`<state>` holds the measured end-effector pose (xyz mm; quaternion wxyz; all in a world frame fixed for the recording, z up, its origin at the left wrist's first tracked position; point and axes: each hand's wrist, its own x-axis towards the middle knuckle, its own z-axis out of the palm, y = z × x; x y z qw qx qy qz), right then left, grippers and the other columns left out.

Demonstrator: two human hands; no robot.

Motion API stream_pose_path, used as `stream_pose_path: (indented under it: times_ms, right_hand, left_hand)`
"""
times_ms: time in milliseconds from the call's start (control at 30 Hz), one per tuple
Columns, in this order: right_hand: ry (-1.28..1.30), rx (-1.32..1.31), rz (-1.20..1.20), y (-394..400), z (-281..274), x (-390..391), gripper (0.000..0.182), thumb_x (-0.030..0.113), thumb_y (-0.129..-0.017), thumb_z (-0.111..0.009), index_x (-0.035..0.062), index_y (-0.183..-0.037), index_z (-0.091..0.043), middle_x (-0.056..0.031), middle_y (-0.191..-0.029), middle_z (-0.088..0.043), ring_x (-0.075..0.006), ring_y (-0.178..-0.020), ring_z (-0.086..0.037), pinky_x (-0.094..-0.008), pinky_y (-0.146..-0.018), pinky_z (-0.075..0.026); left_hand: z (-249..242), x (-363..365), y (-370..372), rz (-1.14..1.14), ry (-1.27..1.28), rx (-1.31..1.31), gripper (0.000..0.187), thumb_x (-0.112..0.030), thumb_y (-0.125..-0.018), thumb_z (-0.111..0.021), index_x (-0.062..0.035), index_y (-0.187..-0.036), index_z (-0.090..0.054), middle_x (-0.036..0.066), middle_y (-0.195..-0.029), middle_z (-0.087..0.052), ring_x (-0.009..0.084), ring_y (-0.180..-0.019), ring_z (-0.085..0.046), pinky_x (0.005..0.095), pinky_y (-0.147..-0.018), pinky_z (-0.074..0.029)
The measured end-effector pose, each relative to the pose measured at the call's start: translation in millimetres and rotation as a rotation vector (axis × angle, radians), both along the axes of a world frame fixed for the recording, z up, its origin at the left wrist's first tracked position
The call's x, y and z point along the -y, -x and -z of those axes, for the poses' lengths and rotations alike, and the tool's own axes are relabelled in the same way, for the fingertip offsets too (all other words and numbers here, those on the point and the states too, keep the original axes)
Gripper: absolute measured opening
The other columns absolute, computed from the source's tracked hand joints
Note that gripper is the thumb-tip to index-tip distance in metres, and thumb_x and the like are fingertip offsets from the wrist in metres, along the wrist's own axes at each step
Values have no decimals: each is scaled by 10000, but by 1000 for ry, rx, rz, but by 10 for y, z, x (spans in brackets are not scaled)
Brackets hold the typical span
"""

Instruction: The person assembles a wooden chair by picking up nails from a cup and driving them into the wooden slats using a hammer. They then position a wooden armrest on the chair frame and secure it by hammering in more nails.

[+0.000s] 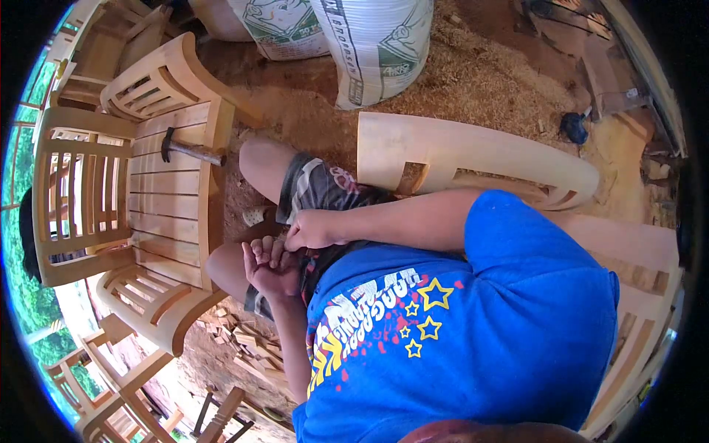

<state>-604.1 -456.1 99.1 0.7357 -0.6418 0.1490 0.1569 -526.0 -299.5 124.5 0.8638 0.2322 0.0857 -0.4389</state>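
My two hands meet in my lap, over my patterned shorts [319, 186] and below my blue printed T-shirt [458, 325]. My left hand [269, 267] lies palm up with its fingers curled into a cup. My right hand [312, 230] rests against it, its fingertips bunched and pressed into the left palm. Anything small between them is hidden by the fingers. A hammer [190, 150] with a dark head lies on the slatted seat of a bare wooden chair [166, 210] just past my knees, out of both hands' touch.
A curved wooden chair part [473, 159] lies on the sawdust-covered ground beside my leg. Two white printed sacks [377, 44] stand beyond it. Small wood offcuts [244, 343] are piled near my left elbow. More unfinished chairs [111, 399] crowd the side, and a dark blue object [573, 127] sits by the boards.
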Motion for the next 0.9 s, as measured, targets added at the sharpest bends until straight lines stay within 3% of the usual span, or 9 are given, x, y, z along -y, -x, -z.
stream_pose_path:
  times_ms: [200,300,433,533,600,633,833,900]
  right_hand:
    - [-267,-45,71,55,-76,16,257,259,-978,-715,19,-990,-805,-15,-748,-678,-110,-663,-571,-306,-614,-479]
    - [-211,24,36,54,-93,15,244,252,-974,-715,29,-988,-812,-15,-801,-691,-117,-701,-595,-301,-653,-485]
    - [-141,170,8,98,-81,53,268,249,-959,-718,-3,-992,-802,-72,-870,-729,-155,-784,-650,-332,-725,-507]
    - [-67,318,5,99,28,19,282,253,-948,-715,-14,-1001,-789,-142,-889,-739,-212,-828,-683,-363,-770,-517]
    - [4,466,18,73,114,-8,285,260,-942,-712,-9,-1003,-783,-187,-890,-730,-258,-845,-694,-385,-787,-522]
    - [59,579,70,63,153,-29,268,263,-941,-693,12,-960,-785,-207,-868,-707,-327,-822,-683,-413,-775,-522]
    - [94,717,121,72,250,-9,252,269,-941,-666,60,-894,-799,-197,-821,-678,-354,-797,-648,-454,-744,-506]
    - [136,783,143,52,284,-38,253,287,-945,-663,85,-900,-809,-186,-792,-662,-352,-805,-648,-457,-746,-508]
  left_hand:
    - [15,1,-19,7,115,-36,354,-332,-1113,-485,-114,-839,-537,-28,-714,-428,65,-591,-399,201,-448,-289]
    - [29,-84,-28,17,133,-55,316,-318,-1113,-489,-105,-885,-540,-18,-748,-446,65,-599,-420,192,-454,-346]
    - [58,-75,-11,22,138,-70,278,-299,-1115,-490,-95,-934,-544,-3,-790,-479,71,-635,-496,188,-482,-447]
    - [37,-15,23,-83,-15,-72,283,-295,-1119,-489,-93,-929,-545,1,-805,-505,75,-675,-554,186,-518,-491]
    - [77,-22,-12,-33,-34,-41,274,-296,-1119,-492,-84,-965,-571,9,-834,-547,76,-701,-583,190,-592,-521]
    - [82,-2,-11,-31,-63,-44,267,-294,-1118,-495,-83,-978,-579,7,-835,-551,75,-708,-588,194,-628,-533]
    - [378,-71,-99,-29,-172,-23,234,-275,-1111,-509,-85,-1086,-643,21,-941,-668,80,-832,-663,243,-817,-562]
    - [506,-222,-186,-8,-245,19,269,-289,-1115,-490,-84,-1134,-664,55,-1031,-718,135,-949,-690,282,-852,-567]
